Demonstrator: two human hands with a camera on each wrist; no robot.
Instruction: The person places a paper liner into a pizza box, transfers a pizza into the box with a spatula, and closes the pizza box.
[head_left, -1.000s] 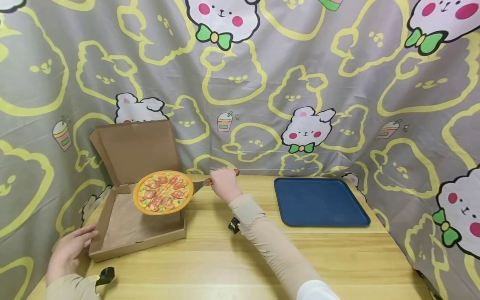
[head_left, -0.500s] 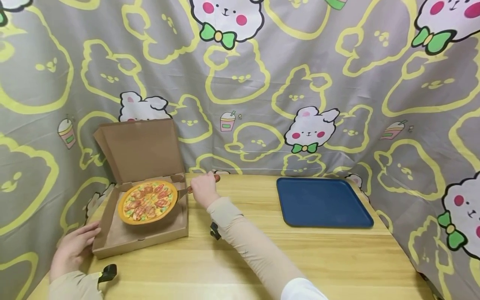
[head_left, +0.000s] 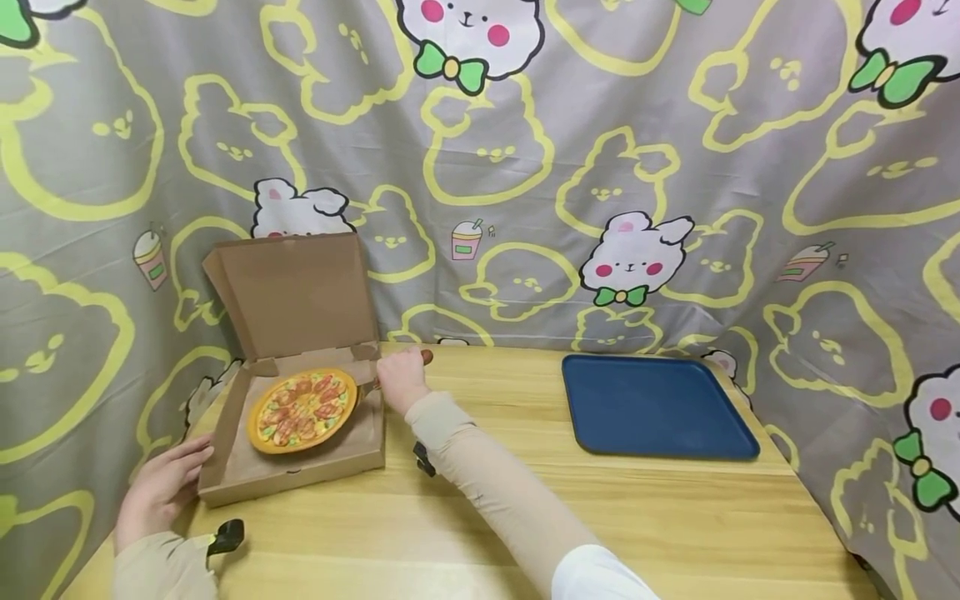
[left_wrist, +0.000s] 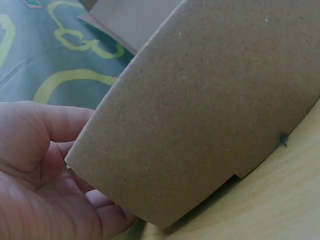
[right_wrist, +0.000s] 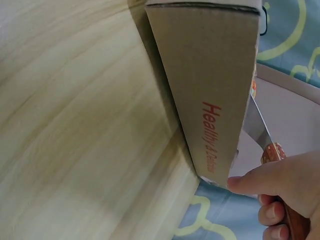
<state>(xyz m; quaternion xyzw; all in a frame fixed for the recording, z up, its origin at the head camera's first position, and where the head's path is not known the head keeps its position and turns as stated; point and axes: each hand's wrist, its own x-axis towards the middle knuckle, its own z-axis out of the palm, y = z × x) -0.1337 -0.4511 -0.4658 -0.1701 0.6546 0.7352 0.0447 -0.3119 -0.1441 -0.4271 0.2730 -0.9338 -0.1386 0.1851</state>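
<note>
A round pizza (head_left: 303,411) with an orange rim is inside the open cardboard pizza box (head_left: 292,482), slightly tilted, its right side higher. My right hand (head_left: 402,380) grips the wooden handle of a spatula (right_wrist: 257,126) over the box's right wall; the metal blade runs in toward the pizza, its end hidden under it. In the right wrist view the thumb of that hand (right_wrist: 292,182) lies close to the box wall's top edge. My left hand (head_left: 161,492) rests against the box's left side near the front corner, fingers extended along it, as the left wrist view shows.
A dark blue rectangular tray (head_left: 660,407) lies on the right of the wooden table (head_left: 465,533). The box lid (head_left: 303,292) stands raised at the back, near the patterned curtain (head_left: 510,167) that surrounds the table.
My right hand has moved left and slightly down, carrying the pizza on the spatula from above the box's right part down into the box. The left hand has stayed at the box's side.
</note>
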